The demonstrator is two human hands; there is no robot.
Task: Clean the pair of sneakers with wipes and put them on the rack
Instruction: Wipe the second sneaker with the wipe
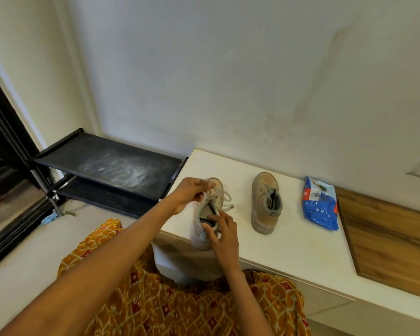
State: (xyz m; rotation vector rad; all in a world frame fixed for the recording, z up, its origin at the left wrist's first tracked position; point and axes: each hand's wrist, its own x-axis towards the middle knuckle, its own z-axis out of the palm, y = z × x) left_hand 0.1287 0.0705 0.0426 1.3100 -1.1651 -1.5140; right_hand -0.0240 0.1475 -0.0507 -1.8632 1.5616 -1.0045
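Observation:
Two beige lace-up sneakers lie on a white counter [289, 243]. The left sneaker [200, 229] sits at the counter's front left corner, heel over the edge. My left hand [189, 194] pinches its laces [222, 195] above the tongue. My right hand [222, 235] grips the collar at the heel, one finger inside the opening. The right sneaker [266, 202] stands apart, untouched, toe toward the wall. A blue pack of wipes [320, 204] lies further right. The black shoe rack [107, 166] stands left of the counter, its top shelf dusty and bare.
A white wall runs behind the counter and rack. A wooden panel [386, 234] borders the counter on the right. A dark sliding door frame [7, 146] stands at far left, with a blue scrap [50, 218] on the floor near the rack's leg.

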